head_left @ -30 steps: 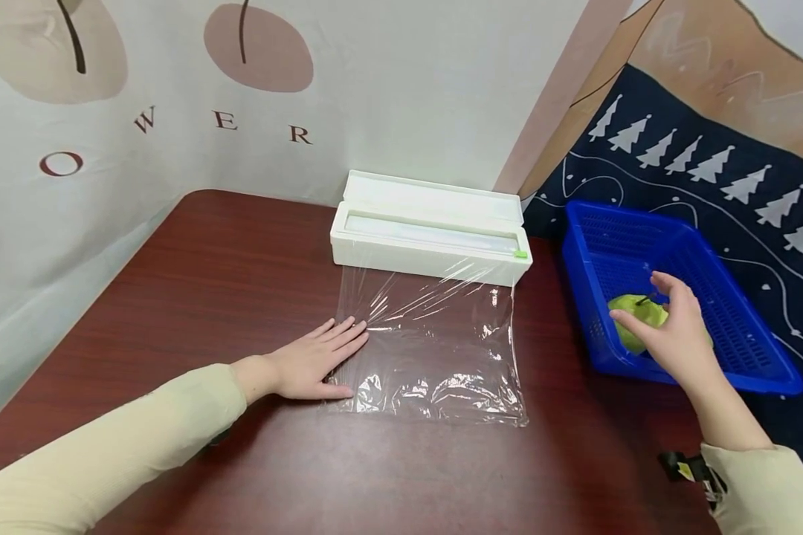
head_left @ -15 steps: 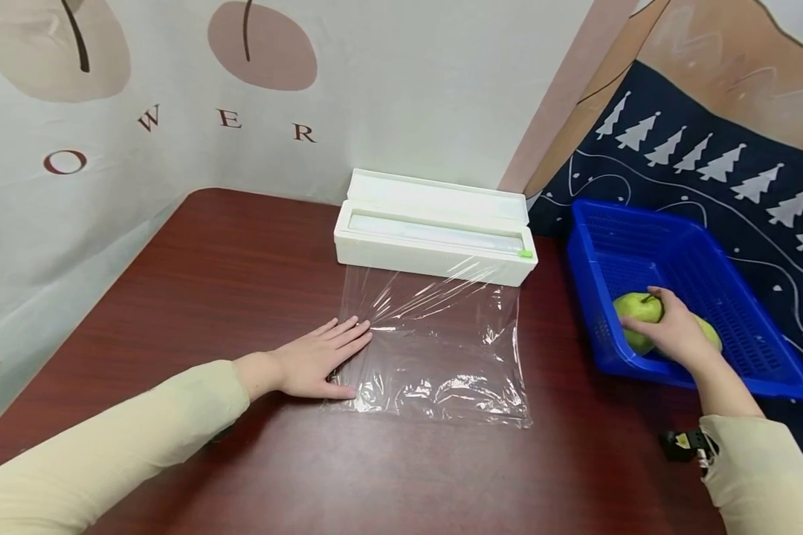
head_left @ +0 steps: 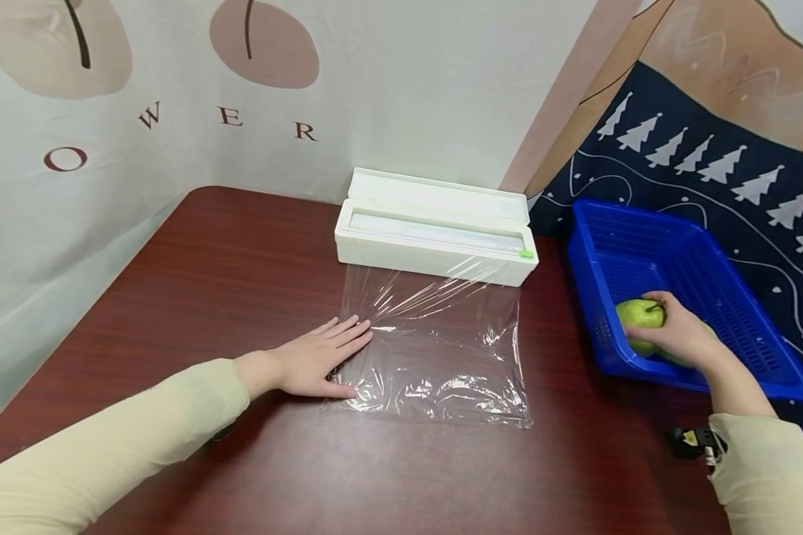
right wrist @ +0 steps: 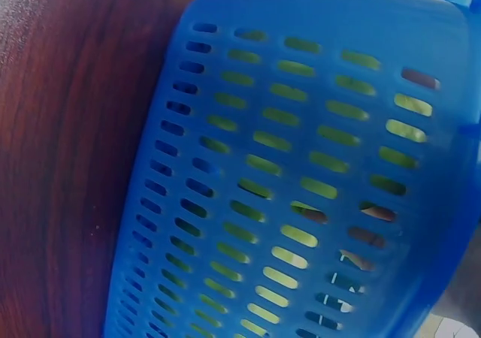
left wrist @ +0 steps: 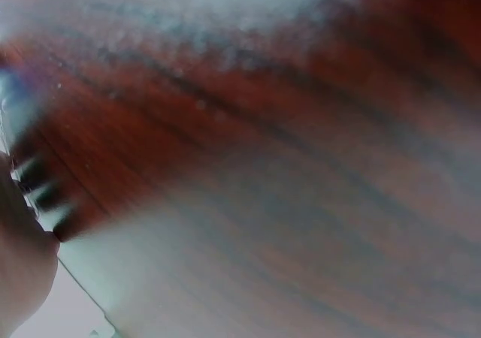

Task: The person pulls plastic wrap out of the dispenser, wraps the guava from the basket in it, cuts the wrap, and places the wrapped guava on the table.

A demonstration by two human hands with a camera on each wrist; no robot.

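Note:
My left hand point(head_left: 314, 360) lies flat with spread fingers on the left edge of a sheet of clear cling film point(head_left: 442, 364). The film runs out over the front of a white cling film box point(head_left: 435, 241) with its lid raised. Inside the blue plastic basket point(head_left: 585, 297), my right hand point(head_left: 682, 331) grips a green pear point(head_left: 639, 316) with a dark stem, thumb on the near side and fingers over the far side. More green fruit shows under the palm, partly hidden. In the right wrist view, green shows through the slots of the basket wall point(right wrist: 225, 173).
A green slider point(head_left: 526, 254) sits at the right end of the box. The dark red table point(head_left: 241, 275) meets a printed cloth point(head_left: 408, 89) at the back. A navy cloth with white trees point(head_left: 709, 171) lies behind the basket.
My right hand has come down into the basket and closed its fingers around the pear. The left hand has stayed pressed on the film.

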